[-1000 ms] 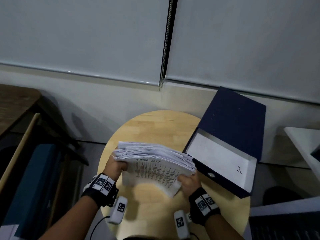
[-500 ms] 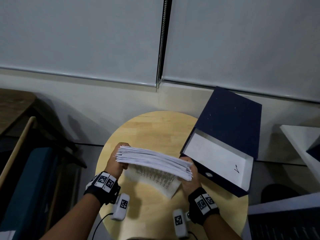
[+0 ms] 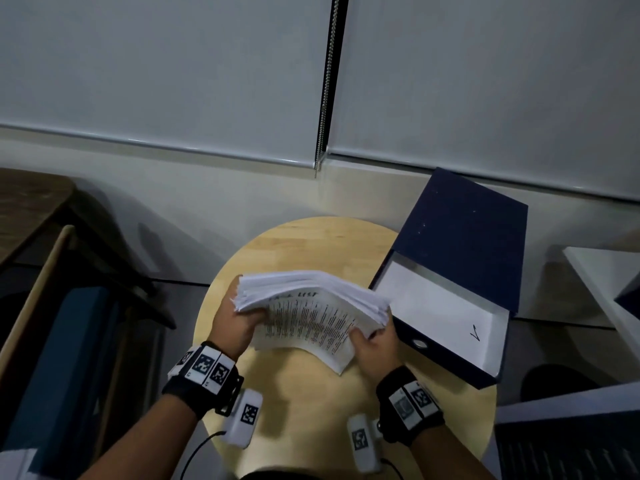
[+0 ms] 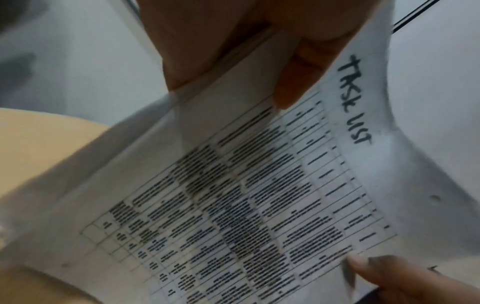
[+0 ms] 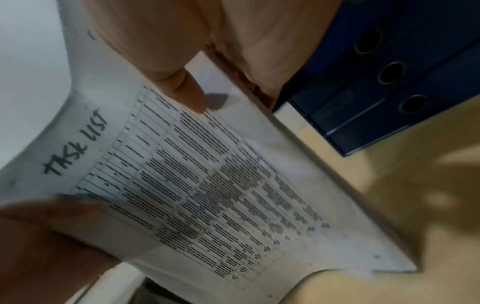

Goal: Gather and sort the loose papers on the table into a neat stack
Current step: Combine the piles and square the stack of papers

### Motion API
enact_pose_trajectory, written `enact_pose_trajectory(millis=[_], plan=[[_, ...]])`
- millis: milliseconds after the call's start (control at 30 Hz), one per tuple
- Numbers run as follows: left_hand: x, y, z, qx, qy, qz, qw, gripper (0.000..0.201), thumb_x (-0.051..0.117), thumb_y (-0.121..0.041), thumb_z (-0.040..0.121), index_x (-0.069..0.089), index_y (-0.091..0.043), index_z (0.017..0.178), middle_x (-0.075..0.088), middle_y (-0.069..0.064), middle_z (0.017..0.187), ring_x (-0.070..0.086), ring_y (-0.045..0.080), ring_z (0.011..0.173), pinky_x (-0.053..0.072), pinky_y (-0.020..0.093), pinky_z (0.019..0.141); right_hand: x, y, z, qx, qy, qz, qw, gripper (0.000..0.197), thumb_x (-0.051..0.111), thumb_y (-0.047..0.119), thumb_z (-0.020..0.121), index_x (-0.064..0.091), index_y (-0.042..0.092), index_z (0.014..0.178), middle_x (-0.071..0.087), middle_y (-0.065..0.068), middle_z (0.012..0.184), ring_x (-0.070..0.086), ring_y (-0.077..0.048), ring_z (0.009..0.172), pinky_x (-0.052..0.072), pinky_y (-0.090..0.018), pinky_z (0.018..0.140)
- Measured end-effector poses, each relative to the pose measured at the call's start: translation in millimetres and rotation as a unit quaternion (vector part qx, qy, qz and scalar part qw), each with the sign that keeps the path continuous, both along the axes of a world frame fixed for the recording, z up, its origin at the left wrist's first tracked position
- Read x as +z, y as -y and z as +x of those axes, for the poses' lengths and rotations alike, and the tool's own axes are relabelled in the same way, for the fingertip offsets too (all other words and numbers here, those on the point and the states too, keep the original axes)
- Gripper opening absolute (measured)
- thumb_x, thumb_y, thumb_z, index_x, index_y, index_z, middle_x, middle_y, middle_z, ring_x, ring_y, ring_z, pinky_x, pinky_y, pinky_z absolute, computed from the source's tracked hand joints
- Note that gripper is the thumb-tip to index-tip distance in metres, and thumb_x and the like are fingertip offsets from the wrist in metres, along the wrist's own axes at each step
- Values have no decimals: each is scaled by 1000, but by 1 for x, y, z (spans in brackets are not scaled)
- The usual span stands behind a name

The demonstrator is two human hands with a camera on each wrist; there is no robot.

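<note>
A thick stack of white papers (image 3: 311, 306) is held upright on its lower edge over the round wooden table (image 3: 311, 403), its near sheet a printed table headed "TASK LIST" (image 4: 259, 195) (image 5: 182, 185). My left hand (image 3: 239, 323) grips the stack's left side, thumb on the printed face. My right hand (image 3: 374, 344) grips the right side, thumb likewise on the front sheet. The stack bows toward me, and its top edges are uneven. The far fingers of both hands are hidden behind the paper.
An open dark blue box file (image 3: 460, 271) with white lining lies at the table's right edge, close to my right hand. Lowered blinds (image 3: 173, 81) and a wall stand behind. A dark wooden table (image 3: 27, 202) is at left, white furniture (image 3: 609, 271) at right.
The stack was tipped flatter half a second ago, showing mostly its edges; now it is tilted back up so the printed face shows again, as it did one second ago. Both hands kept their hold.
</note>
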State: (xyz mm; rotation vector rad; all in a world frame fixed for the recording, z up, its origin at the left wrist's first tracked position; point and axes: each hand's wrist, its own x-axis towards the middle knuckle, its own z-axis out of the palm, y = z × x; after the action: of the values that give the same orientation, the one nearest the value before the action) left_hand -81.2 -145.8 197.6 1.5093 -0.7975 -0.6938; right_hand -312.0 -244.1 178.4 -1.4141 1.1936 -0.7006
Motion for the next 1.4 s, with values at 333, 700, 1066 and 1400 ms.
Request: enact_pose_trajectory(millis=[333, 700, 1066, 1400], plan=[[3, 4, -14, 14, -20, 0, 1000, 33, 59, -7, 62, 52, -23, 90, 59, 0, 86, 58, -8, 70, 46, 15, 67, -2, -3, 22, 29, -36, -37, 998, 58, 51, 16, 100, 24, 18, 151, 48, 3, 135, 46, -13, 127, 38, -31, 107], [-16, -15, -2, 14, -85, -5, 996, 42, 60, 3, 53, 52, -11, 92, 63, 7, 100, 63, 8, 88, 52, 19, 70, -17, -4, -2, 54, -25, -110, 992, 62, 60, -13, 84, 40, 32, 122, 61, 4, 115, 61, -1, 105, 51, -18, 89], [-24, -10, -7, 27, -127, -6, 992, 64, 61, 2, 55, 53, 9, 119, 67, 8, 101, 64, 28, 99, 53, 20, 74, -28, -8, 3, 52, -94, -31, 994, 78, 58, 47, 82, 24, 22, 147, 56, -5, 140, 54, -24, 128, 46, -49, 106], [48, -6, -14, 59, 517, 39, 853, 84, 73, -52, 66, 45, -14, 135, 39, 13, 146, 33, 29, 139, 28, 43, 108, 21, -6, 6, 162, -138, -247, 945, 32, 48, 12, 89, 52, 25, 118, 64, 12, 78, 61, 1, 64, 51, -22, 57]])
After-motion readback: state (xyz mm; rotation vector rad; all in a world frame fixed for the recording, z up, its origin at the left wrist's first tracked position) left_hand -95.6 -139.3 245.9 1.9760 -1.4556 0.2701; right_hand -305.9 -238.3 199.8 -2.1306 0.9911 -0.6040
